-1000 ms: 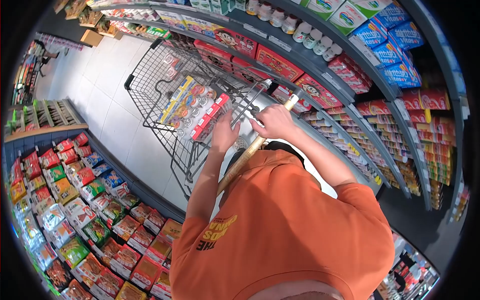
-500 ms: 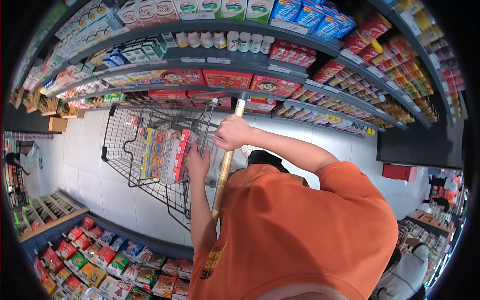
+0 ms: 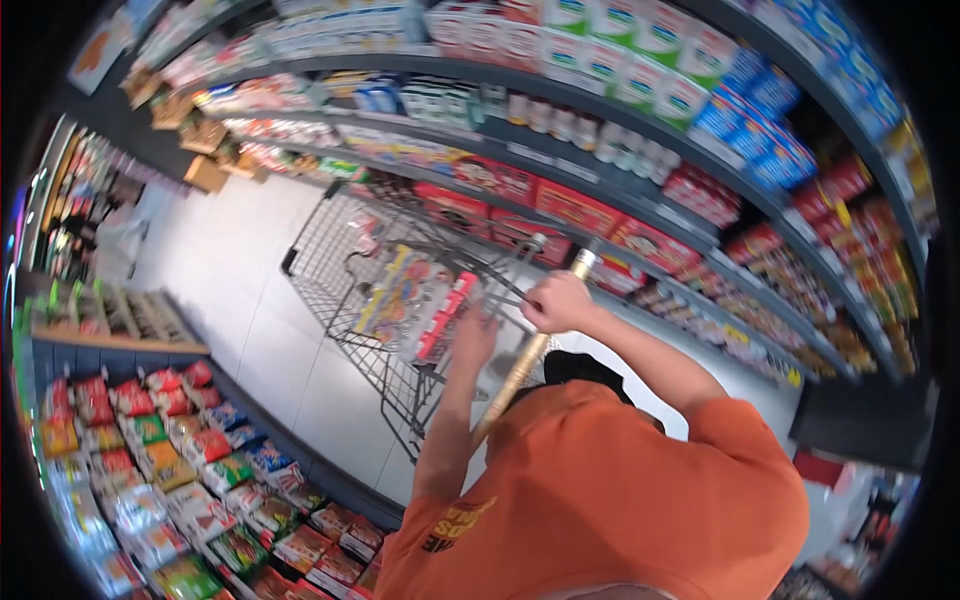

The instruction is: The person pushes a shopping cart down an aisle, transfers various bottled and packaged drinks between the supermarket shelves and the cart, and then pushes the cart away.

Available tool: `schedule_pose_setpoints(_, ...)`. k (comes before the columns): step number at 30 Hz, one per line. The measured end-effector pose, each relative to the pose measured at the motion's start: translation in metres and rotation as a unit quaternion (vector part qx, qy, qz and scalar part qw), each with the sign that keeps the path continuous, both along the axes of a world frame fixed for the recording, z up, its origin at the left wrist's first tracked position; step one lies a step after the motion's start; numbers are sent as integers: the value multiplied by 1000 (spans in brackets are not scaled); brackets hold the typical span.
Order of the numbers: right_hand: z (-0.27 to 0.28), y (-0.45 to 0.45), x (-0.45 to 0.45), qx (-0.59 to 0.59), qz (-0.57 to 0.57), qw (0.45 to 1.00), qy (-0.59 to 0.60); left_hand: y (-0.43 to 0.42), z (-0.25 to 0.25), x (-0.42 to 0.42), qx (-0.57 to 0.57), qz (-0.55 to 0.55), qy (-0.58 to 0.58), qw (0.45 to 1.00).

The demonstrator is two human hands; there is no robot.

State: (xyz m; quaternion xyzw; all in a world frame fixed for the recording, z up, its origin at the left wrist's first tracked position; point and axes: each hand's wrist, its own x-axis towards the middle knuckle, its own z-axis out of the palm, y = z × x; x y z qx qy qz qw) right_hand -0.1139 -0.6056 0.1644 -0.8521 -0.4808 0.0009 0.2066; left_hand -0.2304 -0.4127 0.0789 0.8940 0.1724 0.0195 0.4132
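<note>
A wire shopping cart [image 3: 330, 250] stands tilted across the view in the aisle. My right hand [image 3: 557, 302] is wrapped round the upper part of its pale golden handle bar [image 3: 515, 380]. My left hand [image 3: 474, 335] is over the rear of the basket, its fingers stretched out beside a red-and-white pack [image 3: 447, 317]. Whether the fingertips touch that pack is blurred. Next to the red pack, inside the basket, lie clear-wrapped packs of small drinks [image 3: 405, 300] with yellow and blue edges. A small pinkish item [image 3: 366, 232] sits farther forward.
Shelves of boxed drinks [image 3: 600, 60] and red gift cartons [image 3: 575, 205] run along the cart's far side. A low bin of bagged snacks [image 3: 180, 440] borders the near left. Pale floor tiles [image 3: 230, 260] stretch ahead, with a wooden-edged display [image 3: 120, 335] at left.
The view has turned, so the cart and both hands appear farther right and slightly lower. My right hand stays on the handle; my left hand stays beside the red pack.
</note>
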Motion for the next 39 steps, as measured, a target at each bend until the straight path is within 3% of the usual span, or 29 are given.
schedule_pose_setpoints(9, 13, 31, 10, 27, 32, 999, 12, 18, 7, 6, 29, 36, -13, 999)
schedule_pose_setpoints(19, 20, 87, 55, 55, 75, 995, 28, 62, 18, 38, -12, 84, 2, 996)
schedule_pose_setpoints(22, 17, 112, 70, 59, 75, 995, 19, 83, 16, 46, 20, 96, -50, 994)
schedule_pose_setpoints(25, 17, 140, 84, 63, 91, 994, 2, 106, 47, 39, 156, 94, -97, 979)
schedule_pose_setpoints(28, 14, 171, 94, 73, 102, 992, 9, 128, 81, 9, 116, 178, -83, 974)
schedule_pose_setpoints(30, 16, 191, 102, 74, 111, 991, 15, 127, 130, -20, 55, 264, 18, 963)
schedule_pose_setpoints(32, 20, 211, 108, 71, 128, 989, 20, 125, 136, -57, 112, 304, 67, 944)
schedule_pose_setpoints(35, 30, 242, 113, 33, 139, 989, 28, 134, 115, -102, 52, 313, 118, 941)
schedule_pose_setpoints(38, 32, 276, 115, 16, 152, 988, 35, 167, 132, -92, 46, 302, 208, 929)
schedule_pose_setpoints(39, 29, 287, 116, 8, 159, 987, 35, 176, 128, -92, 68, 309, 158, 936)
